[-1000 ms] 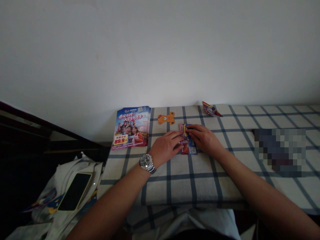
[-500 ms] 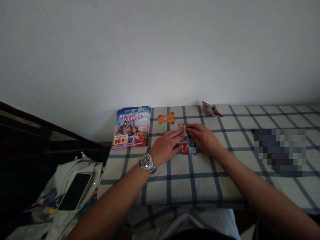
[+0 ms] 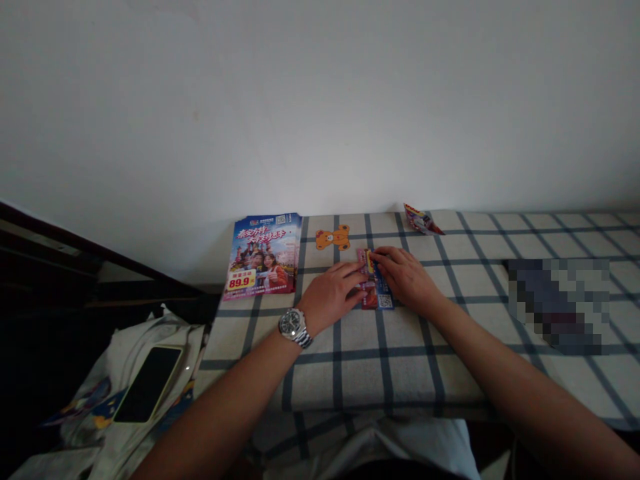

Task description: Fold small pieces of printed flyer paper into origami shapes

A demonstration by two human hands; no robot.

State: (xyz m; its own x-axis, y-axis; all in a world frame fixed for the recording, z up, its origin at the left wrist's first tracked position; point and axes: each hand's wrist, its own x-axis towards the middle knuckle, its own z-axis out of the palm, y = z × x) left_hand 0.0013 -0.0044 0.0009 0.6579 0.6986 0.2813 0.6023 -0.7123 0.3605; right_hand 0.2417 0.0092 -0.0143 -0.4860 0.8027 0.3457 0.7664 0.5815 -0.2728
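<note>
A narrow folded flyer with pink, red and blue print lies on the checked tablecloth. My left hand, with a steel watch at the wrist, lies flat on the flyer's left edge, fingers stretched out. My right hand presses its fingertips on the flyer's top right part, fingers together and curved. Neither hand lifts the paper.
A stack of colourful flyers lies at the table's left back corner. An orange bear cut-out and a small folded paper piece rest near the wall. A blurred dark patch sits right. A phone lies on cloth lower left.
Almost nothing differs. My right hand's fingers have shifted slightly along the top of the folded flyer; my left hand stays put.
</note>
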